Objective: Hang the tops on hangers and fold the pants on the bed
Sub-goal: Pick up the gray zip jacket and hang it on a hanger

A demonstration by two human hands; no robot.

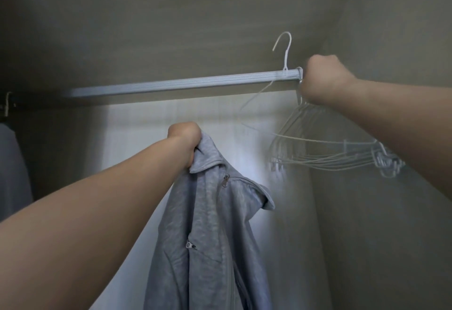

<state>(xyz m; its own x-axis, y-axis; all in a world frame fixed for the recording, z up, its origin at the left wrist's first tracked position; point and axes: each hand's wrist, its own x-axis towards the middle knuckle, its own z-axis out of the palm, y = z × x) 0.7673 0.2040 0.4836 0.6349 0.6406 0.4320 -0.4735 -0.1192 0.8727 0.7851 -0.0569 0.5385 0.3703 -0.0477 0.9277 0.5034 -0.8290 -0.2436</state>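
Inside a wardrobe, my left hand [184,138] grips a grey zip-up top [208,231] by its collar and holds it up below the rail; the rest of it hangs down. My right hand [322,77] is a closed fist at the right end of the white clothes rail [171,84]. It holds a white wire hanger [285,50] whose hook stands above the rail, off it, with the hanger's body tilted behind the rail. A bunch of several white hangers [325,153] hangs just under that hand; its fingers are hidden.
The wardrobe's side wall [391,211] is close on the right, the back panel [137,138] behind the top. A dark grey garment [12,167] hangs at the far left edge. The rail's middle and left stretch carries nothing.
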